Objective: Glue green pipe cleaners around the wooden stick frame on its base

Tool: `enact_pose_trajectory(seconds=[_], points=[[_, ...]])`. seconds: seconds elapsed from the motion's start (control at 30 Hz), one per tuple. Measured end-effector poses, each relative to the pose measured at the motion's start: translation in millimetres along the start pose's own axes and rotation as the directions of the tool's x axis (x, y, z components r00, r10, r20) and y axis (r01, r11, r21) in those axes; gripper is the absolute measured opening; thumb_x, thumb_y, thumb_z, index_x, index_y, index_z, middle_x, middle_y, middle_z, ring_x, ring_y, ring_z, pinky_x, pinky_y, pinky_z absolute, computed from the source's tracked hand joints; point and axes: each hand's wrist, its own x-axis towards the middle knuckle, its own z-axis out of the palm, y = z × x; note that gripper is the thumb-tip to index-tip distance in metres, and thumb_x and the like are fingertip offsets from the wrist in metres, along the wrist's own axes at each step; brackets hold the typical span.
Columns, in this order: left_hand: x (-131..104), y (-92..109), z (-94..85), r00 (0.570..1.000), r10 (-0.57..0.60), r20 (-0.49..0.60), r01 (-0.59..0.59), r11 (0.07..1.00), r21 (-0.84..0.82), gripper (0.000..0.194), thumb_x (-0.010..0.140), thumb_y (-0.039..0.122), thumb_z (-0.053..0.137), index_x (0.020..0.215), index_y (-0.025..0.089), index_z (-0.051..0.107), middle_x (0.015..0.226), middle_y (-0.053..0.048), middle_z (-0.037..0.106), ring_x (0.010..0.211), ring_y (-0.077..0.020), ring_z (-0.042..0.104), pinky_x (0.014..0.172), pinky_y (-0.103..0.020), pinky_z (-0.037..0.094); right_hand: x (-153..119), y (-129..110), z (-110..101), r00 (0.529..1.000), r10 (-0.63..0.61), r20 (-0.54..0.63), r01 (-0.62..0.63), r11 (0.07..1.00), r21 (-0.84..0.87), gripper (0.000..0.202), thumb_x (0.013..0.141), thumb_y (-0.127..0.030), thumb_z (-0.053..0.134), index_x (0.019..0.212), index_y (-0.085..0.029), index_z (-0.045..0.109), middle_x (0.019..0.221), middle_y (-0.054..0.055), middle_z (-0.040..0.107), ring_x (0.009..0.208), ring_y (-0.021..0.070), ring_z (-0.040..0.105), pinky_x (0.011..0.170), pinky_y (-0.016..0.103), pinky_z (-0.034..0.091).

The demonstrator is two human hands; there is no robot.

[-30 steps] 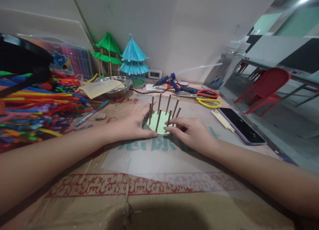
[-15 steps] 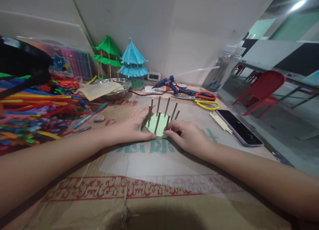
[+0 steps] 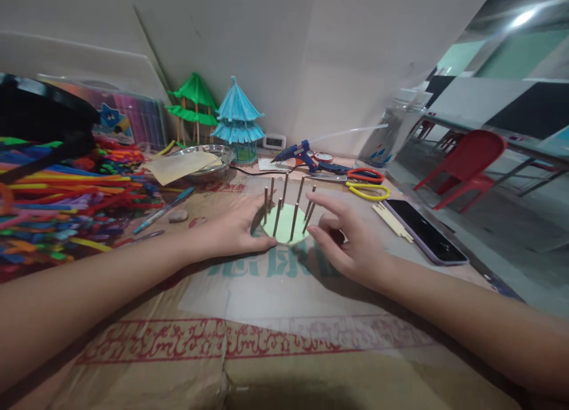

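Your left hand (image 3: 229, 227) is holding the left side of the round green base (image 3: 285, 223), with its thumb in front and fingers behind. Your right hand (image 3: 355, 244) is gripping nothing; its thumb and pointer are opening toward the base, just past its right edge. Thin brown sticks (image 3: 294, 222) are standing up from the base, pointing nearly straight up. The right ones are sitting closest to your right fingers. Farther back, a blue glue gun (image 3: 291, 153) is lying.

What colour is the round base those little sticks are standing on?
The round base is pale green, clearest in the head view.
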Motion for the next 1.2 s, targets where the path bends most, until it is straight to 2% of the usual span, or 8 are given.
enact_pose_trajectory(seconds=[0.33, 0.53, 0.63, 0.7, 0.77, 0.83, 0.97, 1.2], points=[[-0.2, 1.8, -0.3, 1.000, 0.025, -0.012, -0.025, 0.999, -0.028, 0.075, 0.084, 0.036, 0.067, 0.149, 0.024, 0.031, 0.145, -0.013, 0.048, 0.132, -0.0305, 0.048, 0.113, -0.049, 0.040, 4.3, 3.2, 1.1, 0.998, -0.016, 0.068, 0.020, 0.998, -0.060, 0.049, 0.098, -0.024, 0.044, 0.147, -0.020, 0.041, 0.061, -0.006, 0.053, 0.048, 0.0111, 0.041, 0.052, 0.024, 0.034], [0.4, -3.4, -0.6, 0.998, -0.059, -0.026, 0.059, 0.998, -0.002, 0.080, 0.084, 0.029, 0.062, 0.153, 0.021, 0.023, 0.149, -0.015, 0.043, 0.139, -0.0331, 0.040, 0.116, -0.054, 0.035, 7.3, 7.2, -1.2, 0.995, 0.078, -0.070, -0.071, 0.993, 0.092, 0.040, 0.097, -0.025, 0.047, 0.136, -0.020, 0.043, 0.059, -0.007, 0.047, 0.051, 0.0122, 0.042, 0.054, 0.025, 0.035], [-0.9, 2.1, -6.7, 0.977, -0.062, -0.202, 0.076, 0.995, 0.066, 0.083, 0.083, 0.025, 0.059, 0.154, 0.022, 0.017, 0.157, -0.017, 0.029, 0.145, -0.0353, 0.030, 0.119, -0.058, 0.027, 8.9, 13.1, 2.5, 0.974, 0.178, -0.137, -0.150, 0.970, 0.193, 0.028, 0.096, -0.026, 0.048, 0.124, -0.021, 0.047, 0.058, -0.008, 0.043, 0.051, 0.0124, 0.043, 0.052, 0.024, 0.035], [-3.0, 12.4, -12.5, 0.928, 0.048, -0.370, 0.017, 0.985, 0.169, 0.075, 0.085, 0.024, 0.059, 0.152, 0.028, 0.023, 0.157, -0.013, 0.029, 0.145, -0.0328, 0.030, 0.120, -0.056, 0.026, 9.7, 16.9, 5.3, 0.969, 0.215, -0.126, -0.187, 0.961, 0.204, 0.020, 0.096, -0.028, 0.049, 0.114, -0.021, 0.052, 0.060, -0.006, 0.047, 0.055, 0.0130, 0.047, 0.053, 0.024, 0.038], [-6.2, 24.9, -17.1, 0.878, 0.172, -0.446, -0.035, 0.953, 0.300, 0.065, 0.086, 0.023, 0.060, 0.145, 0.032, 0.035, 0.150, -0.010, 0.035, 0.141, -0.0315, 0.034, 0.118, -0.054, 0.029, 10.9, 20.2, 6.7, 0.969, 0.230, -0.087, -0.213, 0.962, 0.171, 0.015, 0.096, -0.031, 0.049, 0.099, -0.021, 0.059, 0.067, -0.002, 0.057, 0.061, 0.0139, 0.053, 0.057, 0.025, 0.041], [-10.2, 35.1, -18.3, 0.868, 0.250, -0.430, -0.060, 0.911, 0.408, 0.057, 0.087, 0.022, 0.060, 0.140, 0.031, 0.042, 0.133, -0.010, 0.049, 0.127, -0.0304, 0.046, 0.108, -0.052, 0.038, 12.4, 23.3, 6.3, 0.970, 0.240, -0.045, -0.233, 0.965, 0.122, 0.022, 0.096, -0.033, 0.049, 0.086, -0.020, 0.063, 0.073, 0.001, 0.065, 0.066, 0.0148, 0.057, 0.060, 0.026, 0.043], [-16.5, 39.5, -10.6, 0.929, 0.269, -0.256, -0.156, 0.909, 0.387, 0.055, 0.092, 0.022, 0.053, 0.145, 0.028, 0.037, 0.088, -0.002, 0.063, 0.083, -0.0202, 0.060, 0.078, -0.036, 0.047, 15.5, 29.7, 4.0, 0.964, 0.264, 0.038, -0.266, 0.962, 0.055, 0.027, 0.095, -0.028, 0.048, 0.082, -0.019, 0.070, 0.080, 0.003, 0.074, 0.072, 0.0164, 0.064, 0.065, 0.027, 0.045], [-12.3, 30.2, -0.2, 0.974, 0.109, -0.198, -0.056, 0.965, 0.257, 0.063, 0.096, 0.027, 0.050, 0.153, 0.026, 0.024, 0.084, 0.001, 0.068, 0.075, -0.0174, 0.063, 0.071, -0.032, 0.048, 17.6, 28.5, 5.3, 0.946, 0.257, 0.199, -0.255, 0.966, -0.035, 0.036, 0.094, -0.026, 0.046, 0.066, -0.018, 0.067, 0.065, 0.001, 0.069, 0.061, 0.0151, 0.060, 0.058, 0.026, 0.041]])
